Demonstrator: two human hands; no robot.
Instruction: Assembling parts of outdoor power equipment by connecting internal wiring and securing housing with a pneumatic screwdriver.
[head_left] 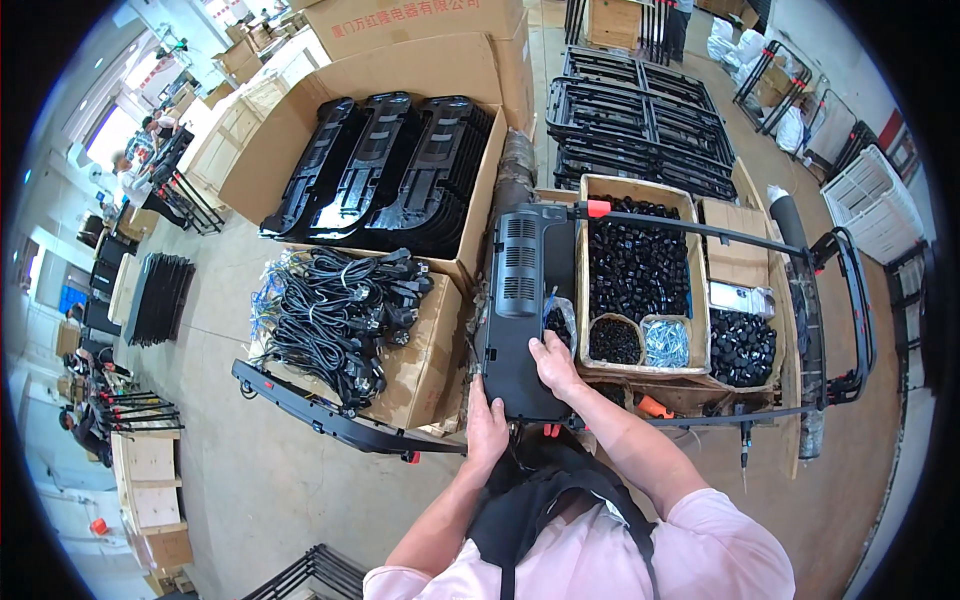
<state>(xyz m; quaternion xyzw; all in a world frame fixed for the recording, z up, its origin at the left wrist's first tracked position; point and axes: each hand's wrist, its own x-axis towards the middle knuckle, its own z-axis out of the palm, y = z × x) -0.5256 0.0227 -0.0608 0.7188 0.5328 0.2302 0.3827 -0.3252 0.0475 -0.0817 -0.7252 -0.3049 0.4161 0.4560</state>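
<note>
A long black plastic housing [508, 345] with a slotted vent at its far end lies lengthwise in front of me. A black tubular frame [750, 237] with red end pieces extends to the right from it. My left hand [487, 428] is closed on the housing's near left edge, fingers pointing away from me and thumb on top. On the housing's right side, my right hand [553, 366] rests with its fingers apart. Just beyond its fingers is a clear bag [562, 322] of small dark parts; a thin blue item sticks up beside it.
On the left, bundled black power cords [345, 315] lie on a carton, behind them a large open box [478, 245] of black molded panels. Right are wooden trays [702, 300] of black knobs and screws, and an orange-handled tool [655, 407]. Stacked black frames [640, 120] stand farther back.
</note>
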